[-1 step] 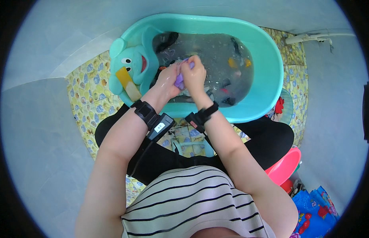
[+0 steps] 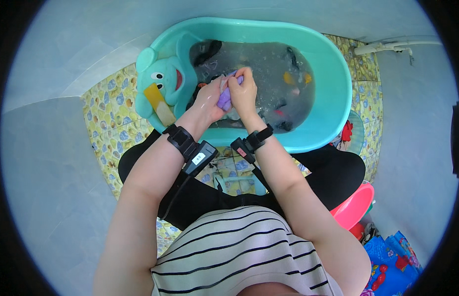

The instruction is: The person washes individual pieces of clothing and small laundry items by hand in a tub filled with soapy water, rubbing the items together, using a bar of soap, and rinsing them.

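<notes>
Over the grey, murky water in a turquoise baby bathtub (image 2: 331,98), my two hands meet around a bunched purple cloth (image 2: 226,98). My left hand (image 2: 210,100) is closed on its left side. From the right, my right hand (image 2: 244,93) grips the same cloth with bent fingers. Part of the cloth shows between the hands; the rest is hidden in them. Soaked dark clothing (image 2: 208,51) lies at the tub's far left, and several dark, orange and pink pieces show in the water.
A yellow and cream bar (image 2: 159,103) rests on the tub's animal-face end. To the right stand a pale green basket (image 2: 357,133) with red cloth, a pink basin (image 2: 354,207) and a blue flowered bag (image 2: 392,264). A white pipe (image 2: 395,47) runs along the right wall.
My right hand has shifted slightly against the left, and a fuller bunch of the purple cloth shows between them. My left hand stays almost in place.
</notes>
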Action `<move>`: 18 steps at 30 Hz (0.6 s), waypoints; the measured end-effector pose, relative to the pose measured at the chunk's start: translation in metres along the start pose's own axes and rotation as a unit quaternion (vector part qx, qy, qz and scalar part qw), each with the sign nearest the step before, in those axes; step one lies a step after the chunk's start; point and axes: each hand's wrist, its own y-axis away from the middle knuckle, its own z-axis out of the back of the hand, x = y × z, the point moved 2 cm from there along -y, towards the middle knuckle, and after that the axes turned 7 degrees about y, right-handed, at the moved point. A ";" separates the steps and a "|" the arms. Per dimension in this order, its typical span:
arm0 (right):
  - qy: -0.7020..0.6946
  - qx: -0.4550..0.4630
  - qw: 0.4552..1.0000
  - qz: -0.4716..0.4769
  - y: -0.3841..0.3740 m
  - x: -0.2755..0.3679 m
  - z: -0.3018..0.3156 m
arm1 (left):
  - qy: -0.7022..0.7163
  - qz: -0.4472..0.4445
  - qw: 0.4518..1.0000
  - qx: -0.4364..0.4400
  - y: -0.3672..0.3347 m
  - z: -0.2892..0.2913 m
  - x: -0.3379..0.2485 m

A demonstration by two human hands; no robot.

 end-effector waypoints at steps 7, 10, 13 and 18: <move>0.056 0.058 0.960 0.267 0.022 0.024 0.021 | 0.032 0.021 0.999 -0.008 0.004 0.000 -0.002; 0.075 0.069 0.961 0.257 0.027 0.024 0.016 | 0.135 0.043 0.987 0.076 -0.010 0.010 0.006; 0.053 0.019 0.969 0.243 0.023 0.018 0.009 | 0.091 -0.014 0.996 0.011 -0.007 0.008 0.011; 0.034 0.069 0.985 0.157 0.009 0.010 0.002 | 0.026 -0.046 0.999 0.003 -0.008 0.005 0.009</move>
